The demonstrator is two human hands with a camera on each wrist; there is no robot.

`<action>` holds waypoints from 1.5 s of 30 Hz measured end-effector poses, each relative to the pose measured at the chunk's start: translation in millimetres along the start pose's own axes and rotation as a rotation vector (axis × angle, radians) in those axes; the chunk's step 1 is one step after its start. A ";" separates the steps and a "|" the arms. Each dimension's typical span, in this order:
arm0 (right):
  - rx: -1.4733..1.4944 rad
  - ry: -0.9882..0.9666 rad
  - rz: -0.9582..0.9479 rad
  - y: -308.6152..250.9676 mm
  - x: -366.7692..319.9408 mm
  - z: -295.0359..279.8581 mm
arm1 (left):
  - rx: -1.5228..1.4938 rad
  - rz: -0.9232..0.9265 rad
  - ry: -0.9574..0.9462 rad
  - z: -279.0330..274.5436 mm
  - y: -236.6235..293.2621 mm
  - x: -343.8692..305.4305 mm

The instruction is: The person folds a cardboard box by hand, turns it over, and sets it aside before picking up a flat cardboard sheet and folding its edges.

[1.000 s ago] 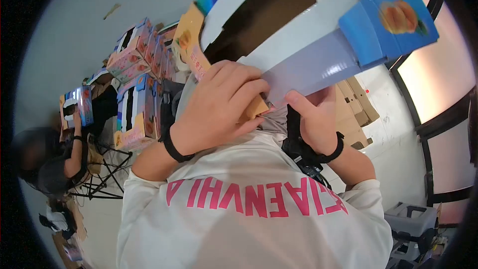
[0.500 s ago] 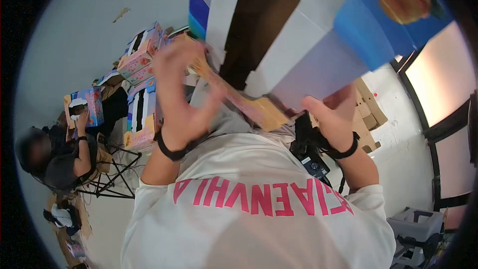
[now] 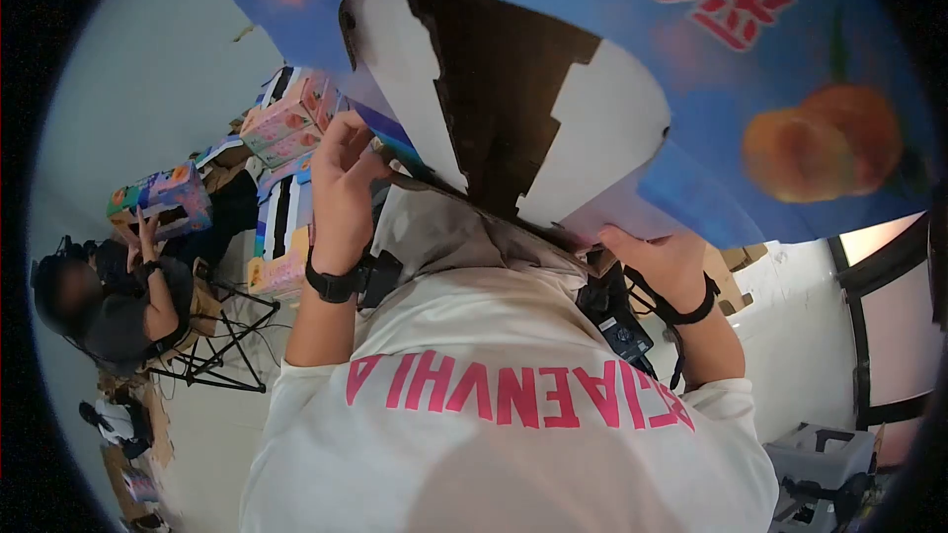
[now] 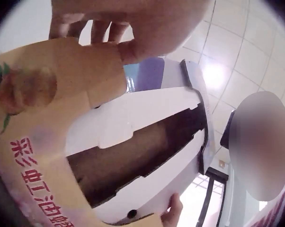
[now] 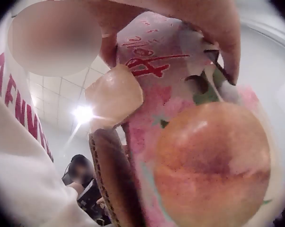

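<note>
A printed cardboard box (image 3: 711,153) fills the top of the head view. Its blue panel with peach pictures has a rounded cut-out, and white inner flaps (image 3: 612,118) with a dark slot between them show through it. At the box's left edge, my left hand (image 3: 341,202) has bent fingers. The left wrist view has that hand's thumb and fingers pinching the orange panel (image 4: 29,123) along its border. My right hand (image 3: 667,271) grips the near right side, thumb on the lilac face. In the right wrist view its fingers reach over a pink panel (image 5: 149,104) with a large peach.
Stacked fruit boxes (image 3: 291,123) stand to the left. Beyond them a seated person (image 3: 138,311) handles a similar box (image 3: 188,192), near black folding-stand legs (image 3: 222,341). Flat brown cardboard (image 3: 743,257) lies on the floor at right, with a grey plastic case (image 3: 820,454) behind.
My left hand has left the box's near corner and moved left to its side edge. The box has tilted, so the blue panel now faces me. My right hand keeps its grip.
</note>
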State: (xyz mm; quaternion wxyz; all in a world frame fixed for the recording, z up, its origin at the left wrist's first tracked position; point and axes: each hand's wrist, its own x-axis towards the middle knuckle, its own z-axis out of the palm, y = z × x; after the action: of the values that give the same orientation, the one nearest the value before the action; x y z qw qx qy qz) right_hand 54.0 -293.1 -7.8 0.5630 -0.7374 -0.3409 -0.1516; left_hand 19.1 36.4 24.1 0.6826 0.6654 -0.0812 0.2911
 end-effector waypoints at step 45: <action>0.051 0.054 -0.121 -59.1 52.9 -17.7 | 1.471 1.062 -0.319 36.1 160.3 54.1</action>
State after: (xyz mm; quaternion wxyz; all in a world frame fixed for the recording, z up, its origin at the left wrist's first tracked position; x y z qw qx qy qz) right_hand 55.2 -284.2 72.9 0.5805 -0.6964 -0.3734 -0.1965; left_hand -7.7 8.8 192.8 -0.1549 0.8394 -0.2636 0.4493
